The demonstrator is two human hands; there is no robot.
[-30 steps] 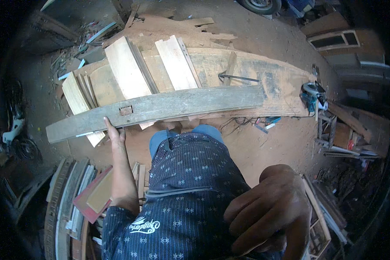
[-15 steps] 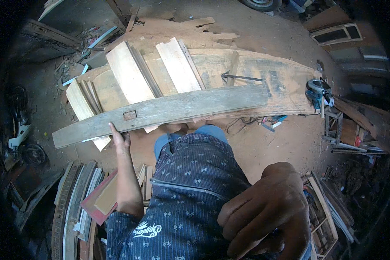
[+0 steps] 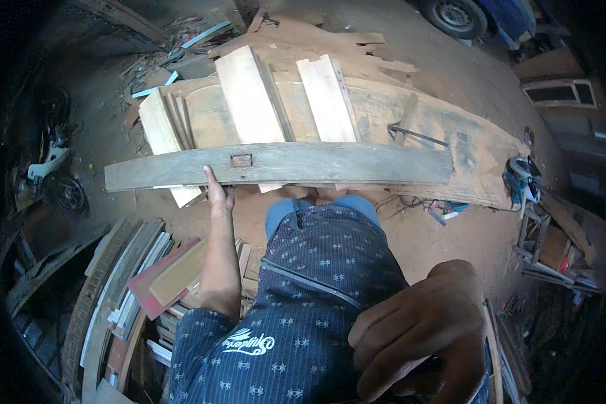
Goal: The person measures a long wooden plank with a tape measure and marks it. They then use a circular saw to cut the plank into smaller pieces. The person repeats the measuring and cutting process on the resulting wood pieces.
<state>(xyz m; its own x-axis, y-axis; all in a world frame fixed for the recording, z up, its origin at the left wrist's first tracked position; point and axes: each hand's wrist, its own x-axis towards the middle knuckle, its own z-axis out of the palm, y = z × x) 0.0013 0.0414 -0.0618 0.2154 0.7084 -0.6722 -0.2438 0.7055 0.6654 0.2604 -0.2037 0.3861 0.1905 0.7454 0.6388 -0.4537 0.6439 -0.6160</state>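
Note:
My left hand (image 3: 219, 192) grips the lower edge of a long weathered grey board (image 3: 343, 161), which has a small rectangular notch and lies across several pale planks (image 3: 246, 91) on a big plywood sheet (image 3: 478, 151). My right hand (image 3: 417, 326) is close to the camera at lower right, fingers curled; whatever is inside them is hidden. A thin black angled bar (image 3: 417, 132) rests on the sheet beside a short stick. At the sheet's right end sits a teal circular saw (image 3: 518, 178), with cords (image 3: 404, 205) below the near edge.
Motorbike (image 3: 50, 161) at left; blue vehicle with wheel (image 3: 454, 20) at top right. Stacked boards and a red panel (image 3: 141, 296) at lower left. A wooden frame (image 3: 539, 239) with scraps at right, glazed panel (image 3: 559, 94) behind, more offcuts (image 3: 209, 34) beyond the sheet.
The whole view has shifted and turned slightly, so the bench and board appear further right and the board more level. My left hand keeps its grip; my right hand stays curled.

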